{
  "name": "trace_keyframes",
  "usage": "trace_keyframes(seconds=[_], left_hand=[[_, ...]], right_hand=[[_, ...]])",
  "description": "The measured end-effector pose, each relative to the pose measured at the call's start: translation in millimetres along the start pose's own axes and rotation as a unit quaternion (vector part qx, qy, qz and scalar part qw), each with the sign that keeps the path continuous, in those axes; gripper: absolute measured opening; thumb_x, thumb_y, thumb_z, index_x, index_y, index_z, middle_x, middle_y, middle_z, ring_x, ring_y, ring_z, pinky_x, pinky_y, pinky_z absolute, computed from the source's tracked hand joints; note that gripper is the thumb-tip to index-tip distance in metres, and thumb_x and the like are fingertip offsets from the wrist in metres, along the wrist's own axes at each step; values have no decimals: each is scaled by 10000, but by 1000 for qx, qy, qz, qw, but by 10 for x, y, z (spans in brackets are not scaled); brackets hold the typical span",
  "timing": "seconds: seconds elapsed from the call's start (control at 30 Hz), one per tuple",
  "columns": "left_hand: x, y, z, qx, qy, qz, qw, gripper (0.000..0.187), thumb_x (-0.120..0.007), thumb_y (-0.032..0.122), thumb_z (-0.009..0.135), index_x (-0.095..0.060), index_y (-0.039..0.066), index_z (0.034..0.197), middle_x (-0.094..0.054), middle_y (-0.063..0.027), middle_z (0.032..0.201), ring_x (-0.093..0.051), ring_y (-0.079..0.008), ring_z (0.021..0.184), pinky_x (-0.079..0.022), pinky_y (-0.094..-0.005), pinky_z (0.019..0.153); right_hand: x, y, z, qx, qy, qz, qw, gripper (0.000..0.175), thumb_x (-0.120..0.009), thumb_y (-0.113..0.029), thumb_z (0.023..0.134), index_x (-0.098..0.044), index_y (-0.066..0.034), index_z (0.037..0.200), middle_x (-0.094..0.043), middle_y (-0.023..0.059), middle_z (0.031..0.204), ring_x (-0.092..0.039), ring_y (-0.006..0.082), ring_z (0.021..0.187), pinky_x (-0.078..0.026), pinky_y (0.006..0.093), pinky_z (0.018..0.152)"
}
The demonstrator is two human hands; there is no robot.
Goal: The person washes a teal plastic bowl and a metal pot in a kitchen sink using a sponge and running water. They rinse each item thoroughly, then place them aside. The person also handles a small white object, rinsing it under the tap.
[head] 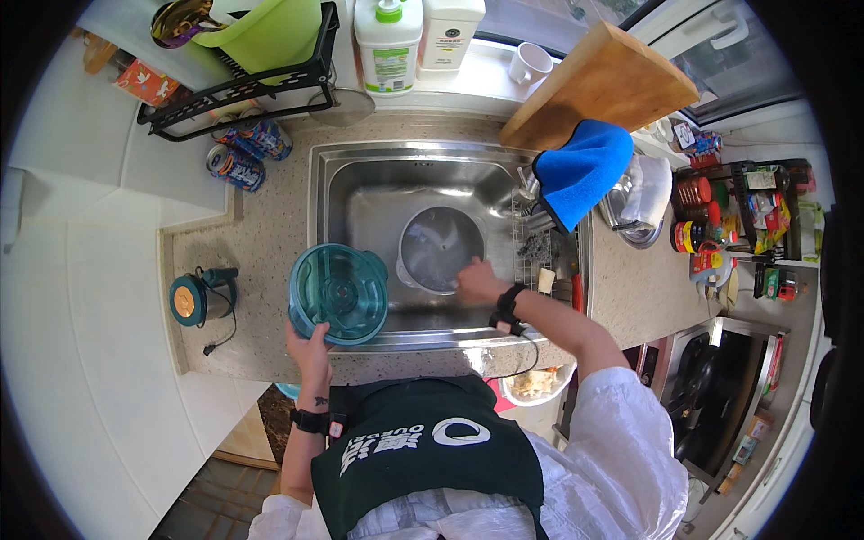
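Note:
My left hand [312, 351] grips the near rim of a teal see-through plastic bowl [344, 293], held tilted over the left front edge of the stainless steel sink [364, 196]. A round strainer-like vessel with side handles [442, 250] sits in the basin. At its lower right rim is my right hand [478, 280], its fingers curled; whether they grip the rim is not clear. A wire rack [526, 250] at the basin's right side holds a dark scrubber [534, 247] and a pale block [546, 279]. A blue cloth [586, 172] hangs over the faucet.
Left on the counter stands a small electric appliance [202, 297] with a cord. Drink cans [236, 167] and a black rack [236, 98] are at the back left. A wooden cutting board [601, 84] leans at the window. Below the counter's front edge sits a lined waste bin [536, 386].

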State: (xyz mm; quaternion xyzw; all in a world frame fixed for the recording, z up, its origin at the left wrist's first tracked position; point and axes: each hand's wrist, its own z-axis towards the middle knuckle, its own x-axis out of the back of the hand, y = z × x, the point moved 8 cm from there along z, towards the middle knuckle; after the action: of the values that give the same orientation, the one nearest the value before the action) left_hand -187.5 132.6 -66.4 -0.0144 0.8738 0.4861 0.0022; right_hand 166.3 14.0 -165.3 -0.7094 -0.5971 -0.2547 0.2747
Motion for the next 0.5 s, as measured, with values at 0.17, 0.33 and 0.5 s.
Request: trace_keyframes(seconds=[0.17,0.33,0.5], left_hand=[[-32,13,-26,4,-1,9,1000,558,-646,-71,765,-476,31,1287,-605,-94,1131,-631,-202,949,-578,-313,655],[20,0,-52,9,22,12,1000,550,-658,-68,760,-486,21,1275,-614,-90,1116,-631,-188,941,-556,-289,640],[15,-80,2,-16,5,-21,1000,524,-649,-83,762,-501,11,1256,-613,-91,1122,-617,-186,964,-538,-298,730]], right_hand=[[278,441,229,106,200,-295,928,220,-610,-257,788,-764,-150,904,-663,64,961,-468,297,1141,-333,431,968],[579,246,351,123,268,-552,780,225,-605,-199,789,-745,-81,922,-596,95,1108,-445,294,1192,-320,397,1030],[196,469,72,146,188,-249,939,246,-585,-138,809,-703,-47,1004,-577,121,1141,-462,311,1149,-404,431,945]])
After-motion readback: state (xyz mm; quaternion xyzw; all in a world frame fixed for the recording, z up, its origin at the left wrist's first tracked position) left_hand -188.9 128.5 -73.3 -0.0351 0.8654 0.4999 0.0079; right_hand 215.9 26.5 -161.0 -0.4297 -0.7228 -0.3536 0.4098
